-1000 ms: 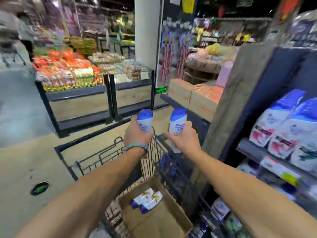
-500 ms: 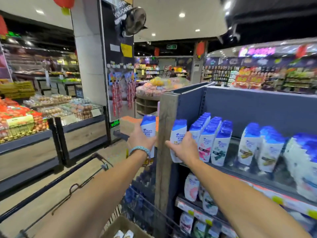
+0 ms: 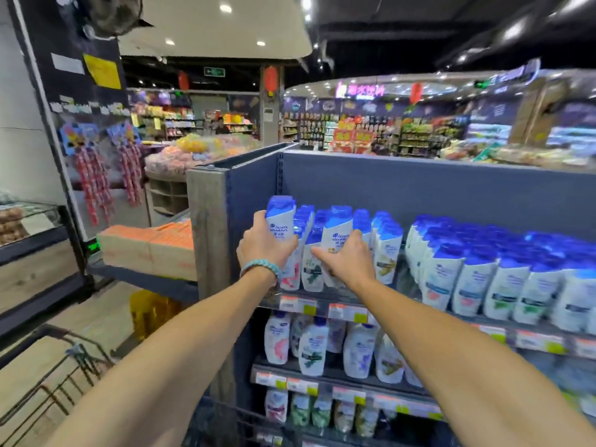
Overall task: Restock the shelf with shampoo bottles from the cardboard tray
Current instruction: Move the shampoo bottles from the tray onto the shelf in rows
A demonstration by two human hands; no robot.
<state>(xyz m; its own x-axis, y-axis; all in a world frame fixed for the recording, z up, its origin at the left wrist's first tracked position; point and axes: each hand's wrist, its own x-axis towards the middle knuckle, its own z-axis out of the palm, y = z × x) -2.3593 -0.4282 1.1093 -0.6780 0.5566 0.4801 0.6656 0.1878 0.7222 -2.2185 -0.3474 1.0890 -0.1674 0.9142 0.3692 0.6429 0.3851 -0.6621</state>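
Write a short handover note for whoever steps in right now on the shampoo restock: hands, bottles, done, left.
Left hand holds a shampoo bottle upright at the left end of the top shelf.
Right hand holds a second bottle just right of it, before the stocked rows.
Done: both bottles are at the shelf, neither released.
Left: set both into the rows, fetch more. Cardboard tray is out of view.

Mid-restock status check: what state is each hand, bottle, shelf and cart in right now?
Left hand: grips the left bottle.
Left bottle: upright, held above the shelved bottles, not yet set down.
Right hand: grips the right bottle.
Right bottle: upright, held above the shelved bottles.
Top shelf: packed with upright shelved bottles.
Cart: only a corner shows.
Cardboard tray: out of view.
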